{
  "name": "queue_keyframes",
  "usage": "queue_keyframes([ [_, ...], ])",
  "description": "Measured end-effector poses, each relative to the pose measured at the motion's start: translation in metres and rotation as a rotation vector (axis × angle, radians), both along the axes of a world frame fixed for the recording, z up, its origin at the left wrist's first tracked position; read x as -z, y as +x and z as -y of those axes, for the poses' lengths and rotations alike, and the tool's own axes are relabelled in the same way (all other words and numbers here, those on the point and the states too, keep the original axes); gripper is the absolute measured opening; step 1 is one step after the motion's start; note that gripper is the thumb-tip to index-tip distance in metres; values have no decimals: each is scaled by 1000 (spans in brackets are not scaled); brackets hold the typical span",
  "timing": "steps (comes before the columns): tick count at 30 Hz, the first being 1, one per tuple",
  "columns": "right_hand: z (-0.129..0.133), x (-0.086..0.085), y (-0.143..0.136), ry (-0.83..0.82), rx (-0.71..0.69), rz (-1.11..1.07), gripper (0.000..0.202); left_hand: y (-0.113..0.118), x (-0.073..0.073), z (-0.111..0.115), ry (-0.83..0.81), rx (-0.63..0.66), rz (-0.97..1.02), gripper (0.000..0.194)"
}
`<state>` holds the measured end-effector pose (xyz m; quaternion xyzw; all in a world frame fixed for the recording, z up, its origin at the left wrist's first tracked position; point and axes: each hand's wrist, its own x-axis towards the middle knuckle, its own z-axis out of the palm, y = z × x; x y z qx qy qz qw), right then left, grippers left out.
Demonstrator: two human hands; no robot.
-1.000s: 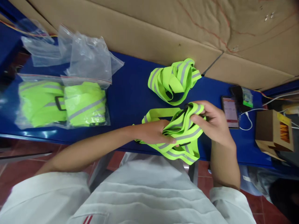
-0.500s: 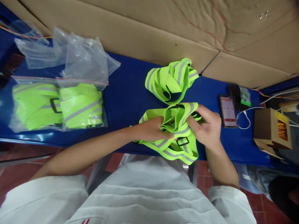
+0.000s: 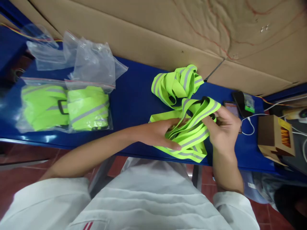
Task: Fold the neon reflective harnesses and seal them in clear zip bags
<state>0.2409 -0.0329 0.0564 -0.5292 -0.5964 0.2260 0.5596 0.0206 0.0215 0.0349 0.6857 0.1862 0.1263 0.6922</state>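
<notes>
A bundle of neon yellow-green straps with grey stripes (image 3: 195, 139) lies at the front edge of the blue table, partly lifted between my hands. My left hand (image 3: 160, 134) is closed round the left side of the folds, thumb in front and fingers partly hidden behind them. On the right, my right hand (image 3: 223, 127) pinches the upper loops between thumb and fingers. Another loose strap bundle (image 3: 176, 83) rests just behind. Two clear bags, a left one (image 3: 43, 107) and a right one (image 3: 88, 108), hold folded straps of the same kind.
Clear plastic bags (image 3: 93, 64) lie behind the filled ones. A phone (image 3: 231, 108) sits partly behind my right hand, near a black object (image 3: 241, 103) and a white cable. An open cardboard box (image 3: 268, 134) stands farther right. Brown cardboard (image 3: 144, 35) lines the back.
My right hand has moved right and pulled the upper loops out rightward. My left hand's grip has loosened somewhat round the folds. The buckle at the front is no longer visible, and the view has shifted slightly.
</notes>
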Motion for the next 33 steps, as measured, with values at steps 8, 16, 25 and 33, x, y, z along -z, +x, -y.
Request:
queue_keyframes([
  [8, 15, -27, -22, 79, -13, 229, 30, 20, -18, 13, -173, -226, 35, 62],
  [16, 17, -29, -20, 133, -32, 527, 36, 31, 15, 32, -260, -101, 159, 32],
  [25, 1, -52, 12, -493, -448, 365, 20, 16, 15, 23, -195, 267, 156, 37],
  [33, -7, -17, 22, -1087, -634, -440, 39, 17, 21, 23, -107, 385, 139, 37],
])
